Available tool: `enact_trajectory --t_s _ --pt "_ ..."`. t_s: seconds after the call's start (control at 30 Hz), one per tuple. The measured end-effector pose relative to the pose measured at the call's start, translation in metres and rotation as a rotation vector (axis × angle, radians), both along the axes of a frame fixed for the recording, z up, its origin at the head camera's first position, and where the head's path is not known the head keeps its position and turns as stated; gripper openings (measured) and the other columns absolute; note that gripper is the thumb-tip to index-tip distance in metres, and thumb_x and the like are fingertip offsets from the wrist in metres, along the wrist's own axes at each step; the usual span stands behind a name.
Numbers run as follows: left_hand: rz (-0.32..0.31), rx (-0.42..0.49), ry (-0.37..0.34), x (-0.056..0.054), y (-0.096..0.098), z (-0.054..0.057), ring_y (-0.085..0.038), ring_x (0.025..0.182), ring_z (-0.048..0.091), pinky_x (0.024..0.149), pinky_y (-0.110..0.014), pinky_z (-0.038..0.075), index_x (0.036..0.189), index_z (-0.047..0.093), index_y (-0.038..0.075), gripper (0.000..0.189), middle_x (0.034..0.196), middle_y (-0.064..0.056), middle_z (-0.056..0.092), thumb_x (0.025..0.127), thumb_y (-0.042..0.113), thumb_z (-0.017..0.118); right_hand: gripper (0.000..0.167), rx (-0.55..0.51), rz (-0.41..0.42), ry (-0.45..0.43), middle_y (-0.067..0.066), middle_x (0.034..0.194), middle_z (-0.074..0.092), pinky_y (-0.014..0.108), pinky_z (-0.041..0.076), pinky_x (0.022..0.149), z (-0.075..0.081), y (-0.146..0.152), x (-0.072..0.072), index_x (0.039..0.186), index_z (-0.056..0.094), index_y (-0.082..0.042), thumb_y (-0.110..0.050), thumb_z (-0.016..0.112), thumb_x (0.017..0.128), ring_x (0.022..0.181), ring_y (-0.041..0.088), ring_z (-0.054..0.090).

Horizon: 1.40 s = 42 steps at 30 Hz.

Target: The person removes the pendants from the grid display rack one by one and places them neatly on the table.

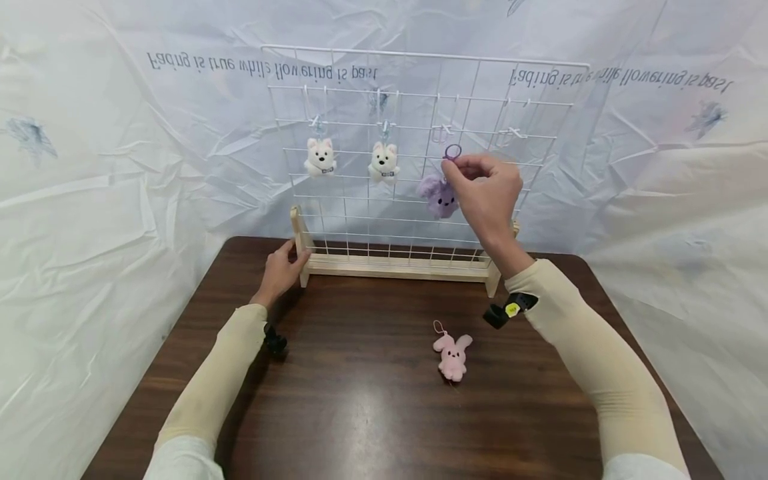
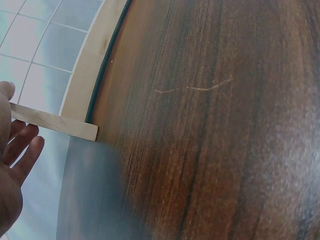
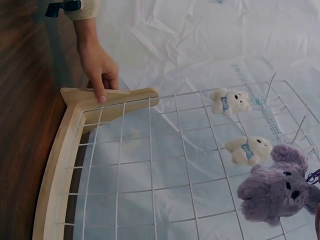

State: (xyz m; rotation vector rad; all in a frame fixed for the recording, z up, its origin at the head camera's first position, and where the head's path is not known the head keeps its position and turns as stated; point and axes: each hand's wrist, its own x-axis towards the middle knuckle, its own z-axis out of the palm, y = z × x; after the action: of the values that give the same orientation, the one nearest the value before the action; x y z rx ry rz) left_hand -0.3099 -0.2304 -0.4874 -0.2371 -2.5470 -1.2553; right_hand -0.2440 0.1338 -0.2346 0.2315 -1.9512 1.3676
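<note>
The purple bunny (image 1: 441, 199) is up in the air in front of the wire grid (image 1: 410, 180), right of the white dogs from where I stand. The right hand (image 1: 489, 193) pinches its cord between thumb and bent forefinger, the purple ring (image 1: 453, 152) poking up above the fingertips, a little below one of the white hooks (image 1: 443, 130). Two white dogs hang from hooks further left, one (image 1: 384, 163) nearer the bunny, the other (image 1: 321, 158) toward the grid's left edge. Down at that side, the left hand (image 1: 285, 272) grips the end post of the wooden stand (image 1: 396, 267), thumb on one side and fingers on the other. On the dark counter (image 1: 360, 373) in front lies a pink bunny (image 1: 453, 360), face up, its loop pointing toward the grid. Behind everything hangs a pale, creased sheet (image 1: 660, 200) with lettering across it.
</note>
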Motion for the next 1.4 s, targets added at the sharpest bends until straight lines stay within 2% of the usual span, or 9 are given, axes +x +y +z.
enact_trajectory --t_s 0.17,0.27,0.43,0.73,0.87,1.03,1.17,1.4 --pt "0.005 -0.010 0.000 -0.001 -0.001 0.001 -0.042 0.106 0.070 0.084 -0.059 0.057 0.144 0.052 -0.002 0.052 0.128 -0.028 0.065 0.103 0.028 0.064 0.018 0.038 -0.007 -0.025 0.004 0.080 0.075 0.017 0.048 0.060 -0.021 0.010 -0.010 0.089 0.082 -0.006 -0.023 0.083 0.086 0.071 0.009 0.065" --pt "0.004 -0.014 0.001 -0.002 -0.001 0.000 -0.042 0.105 0.070 0.084 -0.059 0.057 0.144 0.052 -0.003 0.052 0.128 -0.029 0.065 0.103 0.027 0.064 0.021 0.045 0.022 -0.028 0.006 0.084 0.077 0.019 0.052 0.062 -0.030 0.013 -0.010 0.089 0.082 -0.007 -0.028 0.084 0.086 0.072 0.010 0.068" --pt "0.004 -0.010 -0.001 -0.002 -0.002 -0.001 -0.042 0.106 0.070 0.085 -0.059 0.057 0.144 0.053 -0.002 0.051 0.128 -0.028 0.065 0.103 0.027 0.064 0.025 0.072 0.037 -0.039 0.002 0.084 0.077 0.020 0.049 0.063 -0.041 0.015 -0.007 0.088 0.082 -0.010 -0.035 0.083 0.086 0.080 0.007 0.069" --pt "-0.010 -0.001 0.001 -0.003 -0.002 -0.003 -0.041 0.107 0.070 0.085 -0.058 0.057 0.148 0.050 -0.001 0.055 0.130 -0.027 0.064 0.104 0.030 0.063 0.027 0.096 0.044 -0.024 0.004 0.082 0.077 0.018 0.053 0.068 -0.062 0.017 -0.006 0.086 0.081 -0.008 -0.035 0.084 0.086 0.076 0.008 0.069" --pt "-0.011 0.001 0.010 -0.004 -0.001 -0.003 -0.040 0.106 0.070 0.084 -0.057 0.057 0.147 0.051 0.000 0.053 0.129 -0.027 0.065 0.103 0.029 0.064 0.022 0.088 0.071 -0.037 0.007 0.084 0.077 0.016 0.056 0.067 -0.072 0.017 -0.005 0.087 0.082 -0.007 -0.029 0.083 0.086 0.076 0.006 0.071" --pt "-0.011 0.004 0.015 -0.004 -0.001 -0.003 -0.041 0.106 0.070 0.084 -0.058 0.057 0.146 0.051 -0.001 0.052 0.129 -0.028 0.065 0.103 0.026 0.064 0.020 0.096 0.092 -0.077 0.008 0.083 0.077 0.014 0.055 0.065 -0.086 0.016 0.000 0.087 0.082 -0.007 -0.027 0.084 0.086 0.076 0.007 0.071" --pt "-0.006 0.008 0.014 -0.004 -0.001 -0.001 -0.041 0.105 0.070 0.084 -0.058 0.057 0.146 0.052 -0.001 0.052 0.128 -0.028 0.065 0.103 0.025 0.064 0.019 0.115 0.113 -0.101 0.008 0.083 0.077 0.014 0.051 0.058 -0.100 0.015 0.007 0.088 0.082 -0.009 -0.027 0.085 0.086 0.075 0.008 0.069" --pt "-0.005 0.012 0.005 -0.003 -0.001 -0.001 -0.041 0.106 0.070 0.084 -0.058 0.057 0.146 0.051 -0.001 0.053 0.128 -0.028 0.065 0.103 0.026 0.064 0.019 0.111 0.182 -0.164 0.005 0.082 0.077 0.018 0.051 0.056 -0.129 0.014 0.020 0.086 0.082 -0.011 -0.029 0.083 0.087 0.071 0.009 0.069"
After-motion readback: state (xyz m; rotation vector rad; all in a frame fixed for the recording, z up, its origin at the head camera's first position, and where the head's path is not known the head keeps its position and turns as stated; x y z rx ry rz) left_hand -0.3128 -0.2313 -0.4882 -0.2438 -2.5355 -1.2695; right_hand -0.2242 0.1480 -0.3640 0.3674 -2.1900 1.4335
